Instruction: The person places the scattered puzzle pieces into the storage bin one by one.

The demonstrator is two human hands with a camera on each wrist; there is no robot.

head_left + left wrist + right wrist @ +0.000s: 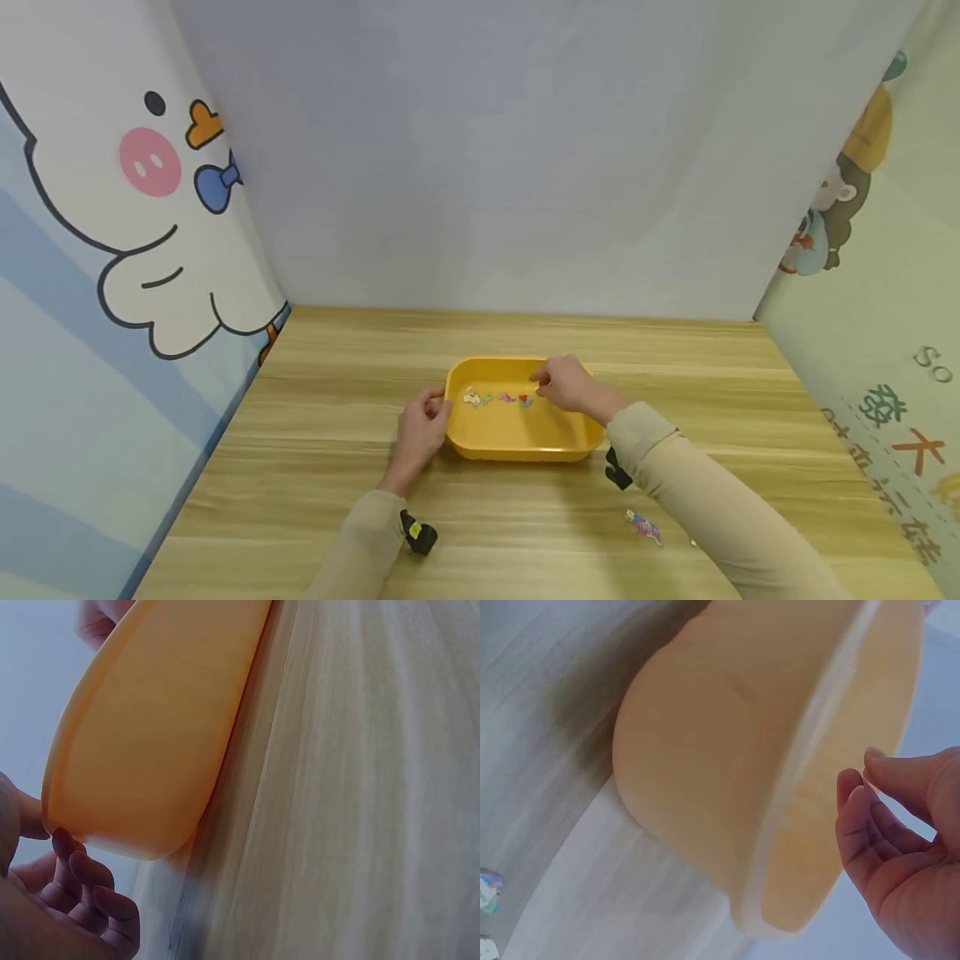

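Observation:
A yellow plastic tray (517, 437) rests on the table, with several small colourful cut-out pieces (507, 397) in a row across its floor. At the tray's left end my left hand (422, 425) pinches the rim between thumb and fingers. In the left wrist view, the left fingertips (64, 838) are right at the orange-looking tray wall (157, 727). My right hand (567, 385) is over the tray's right part, thumb and index fingertips nearly together beside the row. I cannot tell whether a small piece is between the right fingertips (849, 780).
On the wooden table (315, 433), a long colourful cut-out (644, 527) lies right of the tray, near the right forearm. Black wrist cameras (417, 533) sit on both wrists. A pale curtain (487, 167) stands behind, and printed cartoon sheets (67, 333) line the sides.

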